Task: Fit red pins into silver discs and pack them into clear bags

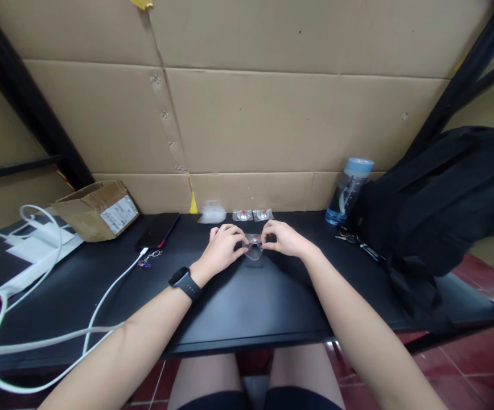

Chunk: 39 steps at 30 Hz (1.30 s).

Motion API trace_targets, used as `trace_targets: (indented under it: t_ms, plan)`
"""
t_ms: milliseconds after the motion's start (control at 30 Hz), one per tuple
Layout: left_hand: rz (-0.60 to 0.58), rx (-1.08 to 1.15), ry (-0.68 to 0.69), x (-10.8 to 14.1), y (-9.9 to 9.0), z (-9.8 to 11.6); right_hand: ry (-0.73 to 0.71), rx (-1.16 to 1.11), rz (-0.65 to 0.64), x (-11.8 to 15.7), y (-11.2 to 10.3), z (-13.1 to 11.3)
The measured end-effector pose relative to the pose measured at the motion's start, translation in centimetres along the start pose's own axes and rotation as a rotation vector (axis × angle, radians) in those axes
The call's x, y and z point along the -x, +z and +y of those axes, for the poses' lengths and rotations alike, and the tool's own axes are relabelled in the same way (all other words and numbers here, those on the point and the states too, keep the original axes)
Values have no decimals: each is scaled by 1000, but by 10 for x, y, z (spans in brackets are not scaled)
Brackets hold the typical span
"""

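Observation:
My left hand (226,247), with a dark watch (184,281) on its wrist, pinches the left side of a small clear plastic packet (253,250) with a bit of red on it. The packet's right side is between the thumb and fingers of my right hand (282,239). It is held just over the black table, in front of my body. Behind it, near the cardboard wall, two similar clear packets, one on the left (242,215) and one on the right (263,214), lie side by side. Left of them rests a stack of clear plastic bags (213,212).
On the black table (247,307) stand an open cardboard box (97,210), a dark phone (157,230), a keychain (145,263) and white cables (97,313) at left. A blue-lidded bottle (347,193), keys (347,234) and a black backpack (439,193) occupy the right.

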<state>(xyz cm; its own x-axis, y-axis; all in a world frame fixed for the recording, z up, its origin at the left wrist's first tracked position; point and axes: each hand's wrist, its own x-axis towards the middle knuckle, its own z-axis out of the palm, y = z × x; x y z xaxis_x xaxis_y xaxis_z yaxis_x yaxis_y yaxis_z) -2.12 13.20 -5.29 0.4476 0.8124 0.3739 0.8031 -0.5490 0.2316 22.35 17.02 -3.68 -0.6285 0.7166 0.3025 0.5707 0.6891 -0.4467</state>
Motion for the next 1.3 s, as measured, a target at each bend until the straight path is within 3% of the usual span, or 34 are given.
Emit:
trace_targets:
  t_ms: [133, 300, 367, 467, 567, 633, 800, 933, 1133, 1300]
  plan:
    - [37, 84, -132, -3, -3, 0, 86, 18, 29, 1, -6, 0]
    - [36, 179, -240, -4, -2, -2, 298, 125, -4, 1, -3, -9]
    - [52, 156, -261, -5, 1, -2, 341, 198, 51, 1, -2, -15]
    - [100, 91, -278, -8, 6, -1, 228, 236, 144, 2, -2, -21]
    - [127, 37, -268, -10, 9, 0, 44, 191, 59, 0, 1, -22]
    - [117, 39, -221, -10, 9, 0, 12, 185, -7, -2, 5, -19]
    - [-45, 76, -21, -6, 10, 0, 94, 219, -44, -5, 15, -13]
    - [-56, 57, 8, -5, 10, -1, 155, 203, -17, -4, 13, -13]
    - [37, 170, -178, -6, 9, -3, 203, -92, 65, -3, 4, -11]
    - [19, 240, -274, -5, 10, -5, 303, -130, 66, -3, 9, -4]
